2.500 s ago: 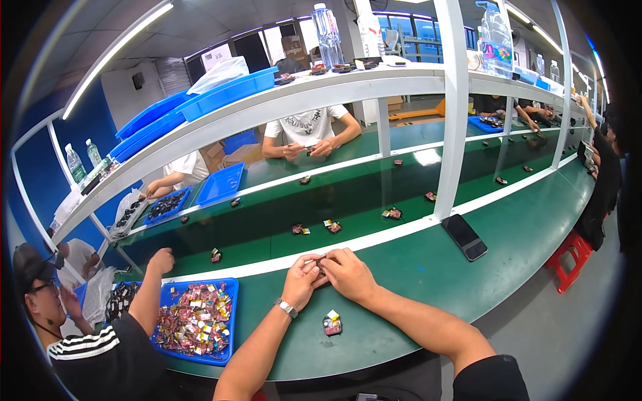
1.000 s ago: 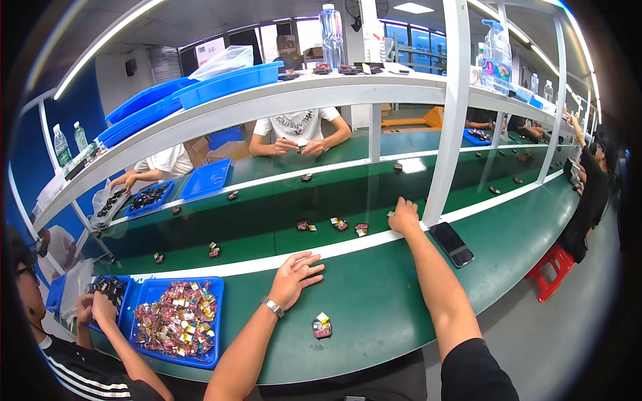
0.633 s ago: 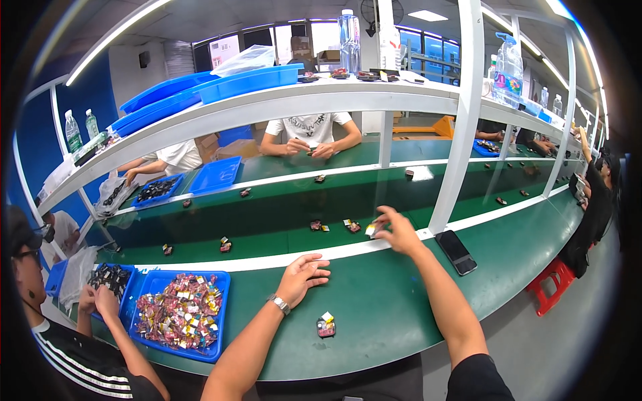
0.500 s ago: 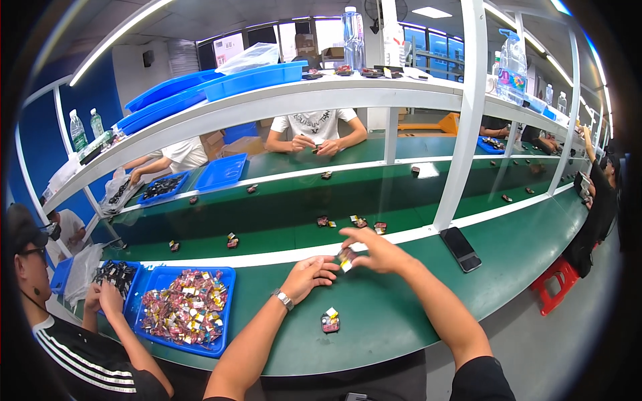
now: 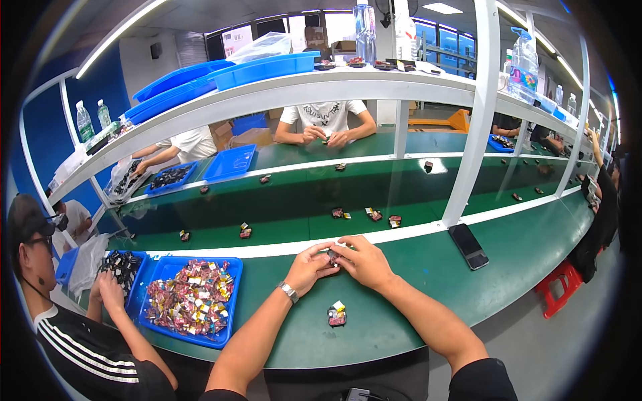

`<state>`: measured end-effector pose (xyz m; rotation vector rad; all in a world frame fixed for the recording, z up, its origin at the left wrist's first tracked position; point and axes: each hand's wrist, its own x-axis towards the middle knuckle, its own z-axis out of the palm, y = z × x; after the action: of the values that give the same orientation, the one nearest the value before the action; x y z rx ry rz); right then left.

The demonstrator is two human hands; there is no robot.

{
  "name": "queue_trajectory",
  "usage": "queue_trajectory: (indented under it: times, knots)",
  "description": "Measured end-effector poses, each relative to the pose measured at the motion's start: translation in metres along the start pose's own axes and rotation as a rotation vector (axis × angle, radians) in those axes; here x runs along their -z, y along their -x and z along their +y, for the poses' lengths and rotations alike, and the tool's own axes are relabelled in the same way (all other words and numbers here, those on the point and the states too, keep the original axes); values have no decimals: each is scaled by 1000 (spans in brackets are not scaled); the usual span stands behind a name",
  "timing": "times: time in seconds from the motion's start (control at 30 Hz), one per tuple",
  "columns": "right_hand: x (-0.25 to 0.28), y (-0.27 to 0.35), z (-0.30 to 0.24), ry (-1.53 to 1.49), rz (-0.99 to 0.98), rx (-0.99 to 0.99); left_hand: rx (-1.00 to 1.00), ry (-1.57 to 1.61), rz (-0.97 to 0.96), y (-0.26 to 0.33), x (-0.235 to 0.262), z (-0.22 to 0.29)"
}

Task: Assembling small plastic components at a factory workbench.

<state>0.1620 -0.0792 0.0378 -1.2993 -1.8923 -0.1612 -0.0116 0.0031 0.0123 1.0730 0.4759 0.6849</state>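
Electronic module (image 5: 333,258) now sits grasped between the left hand (image 5: 309,269) and right hand (image 5: 365,262), brought in from the far belt (image 5: 287,232), so two-handed handling is under way.

The small device (image 5: 333,256) I pinch looks like hard plastic, its finish too small to read. My wristwatch (image 5: 288,292) is shiny metal; my sleeve (image 5: 483,379), matt cloth. Under me the green worktop (image 5: 408,287) is smooth with a soft sheen. The smartphone (image 5: 467,246) has a glossy, glassy face. Beside me, the blue tray (image 5: 237,294) is smooth plastic; the upright post (image 5: 472,127) looks like painted metal.
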Motion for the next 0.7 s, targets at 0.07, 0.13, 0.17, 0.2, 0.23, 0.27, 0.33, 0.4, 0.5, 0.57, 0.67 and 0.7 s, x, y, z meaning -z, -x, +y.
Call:
queue_trajectory:
  times: [0.07,0.13,0.17,0.2,0.23,0.27,0.33,0.4,0.5,0.57,0.67,0.7]
  knots:
    - [-1,-2,1,67,72,62,-15,6,18,1,-2,1]
    - [0,-1,9,139,20,190,-29,10,34,0,-4,2]
    - [2,-1,11,138,18,190,-39,3,41,0,-5,2]
    - [3,-2,13,145,-10,200,-48,-5,49,0,-6,1]
    - [4,-3,14,152,-39,208,-46,-5,50,0,-7,1]
    - [5,-3,16,151,-39,207,-46,-19,51,1,-8,0]
    - [6,-4,18,101,-100,206,-47,-35,53,1,-8,-1]
    - [6,-6,18,75,-122,200,-44,-81,38,-1,-7,-3]
    - [4,-5,19,25,-155,170,-25,-125,39,-1,-7,-4]
    - [0,-2,21,0,-164,145,-21,-117,33,-2,-6,-4]
    - [-5,2,26,-16,-151,113,-26,-102,4,-1,-7,-3]
    - [-6,3,26,-64,-138,53,-34,-96,-18,-1,-6,-3]
